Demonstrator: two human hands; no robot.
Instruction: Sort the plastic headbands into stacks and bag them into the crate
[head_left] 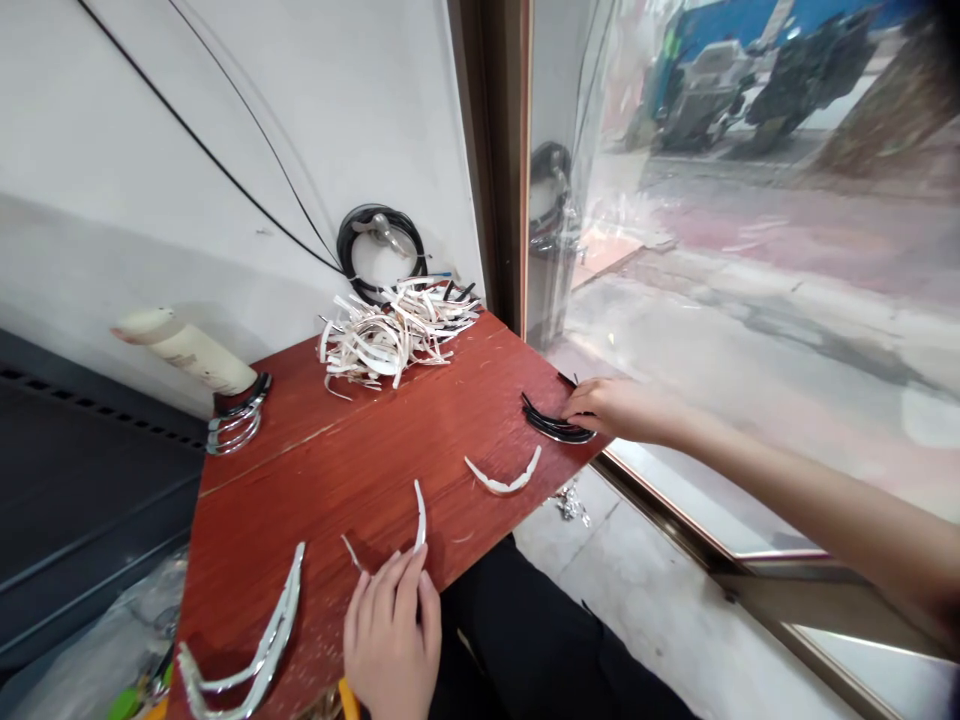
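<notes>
My left hand [394,630] lies near the front edge of a red-brown wooden board [330,470], its fingers pressed together on the lower end of a thin white curved strip [420,515]. My right hand [619,408] reaches to the board's right corner, fingers closed on a bundle of thin black curved strips [551,425]. A white curved piece [504,480] lies between the two hands. A pair of silvery curved pieces [259,645] rests at the front left.
A heap of white strips [394,335] lies at the board's back, in front of a coiled black cable [379,240] on the wall. A cream tube [187,348] and metal rings [234,425] sit back left. A glass window [750,250] stands on the right.
</notes>
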